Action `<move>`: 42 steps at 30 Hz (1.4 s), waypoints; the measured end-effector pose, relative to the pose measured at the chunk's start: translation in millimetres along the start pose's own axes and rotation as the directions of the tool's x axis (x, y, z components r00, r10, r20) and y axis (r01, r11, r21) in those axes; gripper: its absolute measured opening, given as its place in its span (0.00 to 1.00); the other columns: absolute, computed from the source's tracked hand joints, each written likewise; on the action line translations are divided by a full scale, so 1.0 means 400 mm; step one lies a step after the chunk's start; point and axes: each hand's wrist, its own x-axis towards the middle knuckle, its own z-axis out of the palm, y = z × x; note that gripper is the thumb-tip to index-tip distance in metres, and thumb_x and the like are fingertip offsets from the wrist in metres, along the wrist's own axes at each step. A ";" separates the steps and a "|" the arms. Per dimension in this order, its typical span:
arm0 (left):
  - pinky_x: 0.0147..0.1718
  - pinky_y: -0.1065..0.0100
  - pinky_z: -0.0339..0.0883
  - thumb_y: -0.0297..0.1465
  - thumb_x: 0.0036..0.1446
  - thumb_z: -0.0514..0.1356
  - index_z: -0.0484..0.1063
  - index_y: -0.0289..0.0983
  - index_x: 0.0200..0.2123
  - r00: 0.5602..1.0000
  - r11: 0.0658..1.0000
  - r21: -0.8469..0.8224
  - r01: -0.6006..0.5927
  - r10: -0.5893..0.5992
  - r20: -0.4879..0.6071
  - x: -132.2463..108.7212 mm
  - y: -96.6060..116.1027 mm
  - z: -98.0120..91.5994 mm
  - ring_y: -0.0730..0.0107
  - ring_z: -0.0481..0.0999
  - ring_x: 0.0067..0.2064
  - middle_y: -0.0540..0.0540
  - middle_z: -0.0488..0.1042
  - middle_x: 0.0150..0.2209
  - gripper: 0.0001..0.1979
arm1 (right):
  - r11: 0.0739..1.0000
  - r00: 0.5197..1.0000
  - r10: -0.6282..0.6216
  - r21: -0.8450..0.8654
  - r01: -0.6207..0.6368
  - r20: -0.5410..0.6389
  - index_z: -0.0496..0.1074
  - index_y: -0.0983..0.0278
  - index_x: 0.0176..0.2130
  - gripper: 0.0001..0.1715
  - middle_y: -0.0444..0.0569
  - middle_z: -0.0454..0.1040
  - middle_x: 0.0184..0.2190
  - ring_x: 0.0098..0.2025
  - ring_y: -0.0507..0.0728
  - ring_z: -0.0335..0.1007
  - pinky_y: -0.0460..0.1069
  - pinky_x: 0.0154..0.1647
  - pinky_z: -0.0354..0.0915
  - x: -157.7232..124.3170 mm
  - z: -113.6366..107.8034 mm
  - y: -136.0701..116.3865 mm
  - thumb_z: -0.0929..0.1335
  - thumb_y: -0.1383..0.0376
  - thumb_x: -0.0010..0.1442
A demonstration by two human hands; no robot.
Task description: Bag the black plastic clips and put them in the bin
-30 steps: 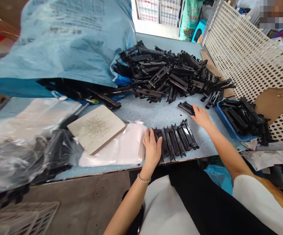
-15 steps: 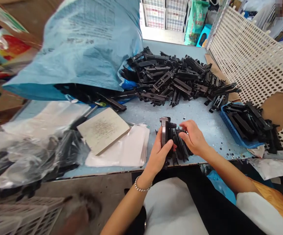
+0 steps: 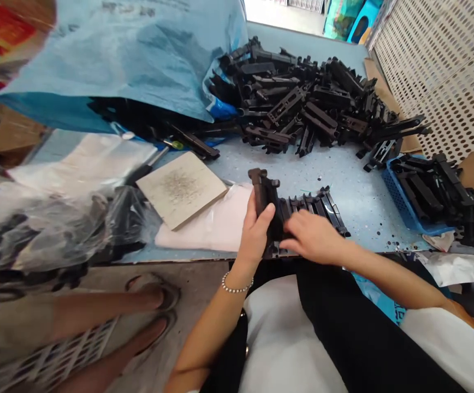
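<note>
My left hand [image 3: 256,232] is closed round a stack of black plastic parts [image 3: 266,202], tilted up off the blue table [image 3: 351,191] near its front edge. My right hand [image 3: 311,237] lies over the lower ends of a row of black parts [image 3: 317,206] just right of that stack, fingers curled on them. A large heap of the same black parts [image 3: 306,103] spreads across the far side of the table.
A blue sack [image 3: 130,54] lies at the back left. A square board [image 3: 181,188] rests on clear bags [image 3: 216,224]. A blue basket [image 3: 401,204] of black parts stands at the right, before a perforated white panel [image 3: 437,60]. Another person's feet [image 3: 150,311] show below left.
The right hand came back from the heap to the row by the edge. The left hand gathered parts into a stack and tipped it up. The view dropped and shifted left.
</note>
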 end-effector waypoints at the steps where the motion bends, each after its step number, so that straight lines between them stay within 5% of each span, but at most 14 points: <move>1: 0.71 0.53 0.55 0.43 0.66 0.58 0.61 0.43 0.69 1.000 1.000 0.006 0.005 -0.005 0.001 -0.003 0.001 -0.002 0.55 0.64 0.70 0.44 0.66 0.68 0.30 | 0.990 0.999 -0.052 -0.134 0.051 -0.006 0.70 0.64 0.33 0.24 0.51 0.73 0.31 0.35 0.56 0.64 0.50 0.35 0.58 -0.012 0.018 -0.007 0.59 0.52 0.74; 6: 0.73 0.51 0.46 0.44 0.67 0.57 0.60 0.42 0.69 0.996 0.973 0.227 -0.053 0.068 -0.061 -0.018 -0.039 -0.057 0.53 0.59 0.72 0.42 0.62 0.71 0.31 | 0.927 0.991 -0.126 -0.350 0.132 0.040 0.74 0.64 0.37 0.25 0.52 0.76 0.33 0.36 0.57 0.69 0.51 0.37 0.63 -0.042 0.052 0.026 0.56 0.57 0.76; 8: 0.74 0.51 0.41 0.45 0.67 0.57 0.57 0.42 0.71 0.992 0.942 0.332 -0.042 0.079 -0.099 -0.017 -0.071 -0.084 0.53 0.53 0.74 0.41 0.56 0.73 0.34 | 0.921 0.999 -0.039 -0.389 0.037 0.003 0.76 0.64 0.45 0.23 0.56 0.78 0.44 0.48 0.61 0.72 0.55 0.47 0.67 -0.059 0.033 0.069 0.58 0.55 0.75; 10: 0.75 0.52 0.39 0.45 0.67 0.57 0.55 0.40 0.72 0.995 0.920 0.393 -0.006 0.046 -0.092 -0.014 -0.105 -0.088 0.53 0.50 0.75 0.39 0.53 0.74 0.35 | 0.894 0.995 0.088 -0.437 -0.102 -0.051 0.73 0.64 0.57 0.23 0.59 0.72 0.61 0.64 0.67 0.64 0.62 0.61 0.64 -0.086 0.012 0.118 0.61 0.55 0.74; 13: 0.75 0.51 0.38 0.45 0.68 0.55 0.54 0.36 0.72 0.999 0.919 0.393 0.027 -0.011 -0.043 -0.006 -0.142 -0.040 0.52 0.49 0.76 0.36 0.52 0.74 0.35 | 0.861 0.976 0.216 -0.464 -0.208 -0.037 0.65 0.63 0.67 0.29 0.56 0.57 0.72 0.75 0.69 0.47 0.66 0.71 0.56 -0.137 -0.008 0.190 0.61 0.57 0.72; 18: 0.74 0.52 0.40 0.45 0.69 0.54 0.53 0.38 0.73 0.996 0.967 0.251 0.047 -0.064 0.060 0.020 -0.151 0.042 0.54 0.50 0.76 0.39 0.54 0.74 0.35 | 0.878 0.966 0.248 -0.404 -0.256 -0.072 0.68 0.65 0.65 0.26 0.56 0.57 0.72 0.75 0.68 0.48 0.66 0.73 0.54 -0.194 -0.043 0.246 0.60 0.61 0.72; 22: 0.74 0.52 0.43 0.48 0.69 0.54 0.55 0.43 0.72 0.982 0.978 0.087 0.188 -0.184 -0.049 0.012 -0.133 0.040 0.55 0.49 0.76 0.43 0.53 0.75 0.33 | 0.940 0.942 0.259 -0.169 -0.297 -0.213 0.70 0.64 0.62 0.25 0.62 0.65 0.67 0.72 0.71 0.55 0.71 0.70 0.57 -0.191 -0.042 0.170 0.64 0.57 0.71; 26: 0.73 0.55 0.49 0.50 0.71 0.49 0.42 0.47 0.74 0.977 0.983 0.031 0.182 -0.177 -0.123 -0.046 -0.106 0.058 0.59 0.48 0.76 0.45 0.46 0.76 0.35 | 0.946 0.963 0.265 0.206 -0.249 -0.053 0.57 0.62 0.70 0.39 0.63 0.67 0.65 0.65 0.67 0.67 0.67 0.64 0.67 -0.154 0.031 0.039 0.69 0.54 0.67; 32: 0.70 0.55 0.56 0.48 0.71 0.49 0.34 0.48 0.74 0.981 0.994 -0.043 0.100 -0.106 -0.163 -0.088 -0.071 0.089 0.61 0.60 0.72 0.40 0.53 0.73 0.36 | 0.888 0.934 0.355 0.295 -0.353 0.048 0.58 0.59 0.70 0.41 0.60 0.68 0.66 0.66 0.67 0.67 0.65 0.65 0.65 -0.088 0.078 -0.025 0.72 0.60 0.62; 37: 0.63 0.51 0.64 0.46 0.69 0.53 0.53 0.38 0.70 0.995 0.954 0.291 -0.066 0.084 -0.049 -0.056 -0.072 -0.017 0.54 0.67 0.65 0.33 0.60 0.66 0.32 | 0.855 0.880 0.465 0.211 -0.474 0.092 0.69 0.61 0.61 0.28 0.55 0.79 0.51 0.51 0.66 0.78 0.61 0.53 0.71 -0.075 0.026 0.021 0.70 0.60 0.63; 42: 0.57 0.45 0.65 0.33 0.63 0.60 0.75 0.33 0.44 0.981 0.613 0.788 -0.047 0.176 -0.078 -0.028 -0.083 -0.182 0.46 0.71 0.55 0.30 0.71 0.51 0.10 | 0.794 0.830 0.552 0.248 -0.554 0.088 0.72 0.61 0.56 0.27 0.51 0.81 0.41 0.37 0.62 0.77 0.58 0.42 0.72 -0.074 -0.003 0.061 0.72 0.57 0.59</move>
